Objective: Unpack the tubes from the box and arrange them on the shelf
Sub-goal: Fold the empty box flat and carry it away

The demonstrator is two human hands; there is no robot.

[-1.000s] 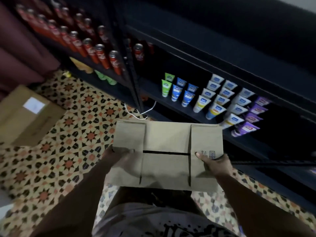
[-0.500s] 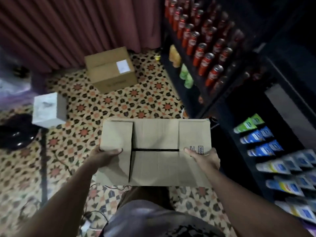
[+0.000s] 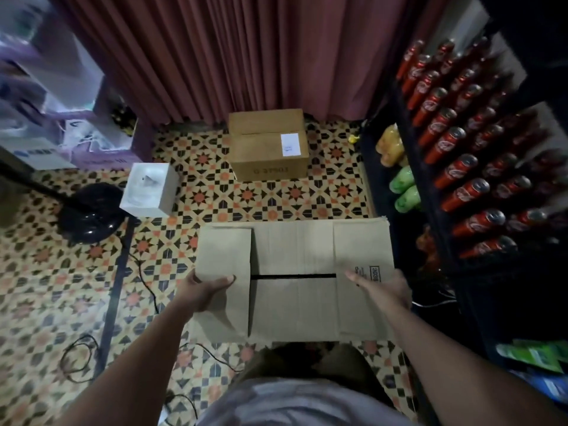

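I hold a brown cardboard box point(image 3: 293, 262) in front of my waist, its flaps folded shut with a dark slit across the middle. My left hand point(image 3: 204, 290) grips its left side, thumb lying on top. My right hand point(image 3: 384, 287) grips the right side, thumb over the printed flap. What the box contains is hidden. The dark shelf point(image 3: 430, 192) runs along the right. Only a few green and blue tubes point(image 3: 534, 359) show at the lower right edge.
Red cans point(image 3: 461, 167) fill the upper shelf rows, with yellow and green bottles point(image 3: 402, 186) below. A second cardboard box point(image 3: 269, 146) sits on the patterned floor by the red curtain. A white box point(image 3: 150, 190), a black lamp base point(image 3: 89, 213) and cables lie left.
My view has swung left, away from the tube shelf toward the curtain and the floor. The box stays in both hands at the same height.
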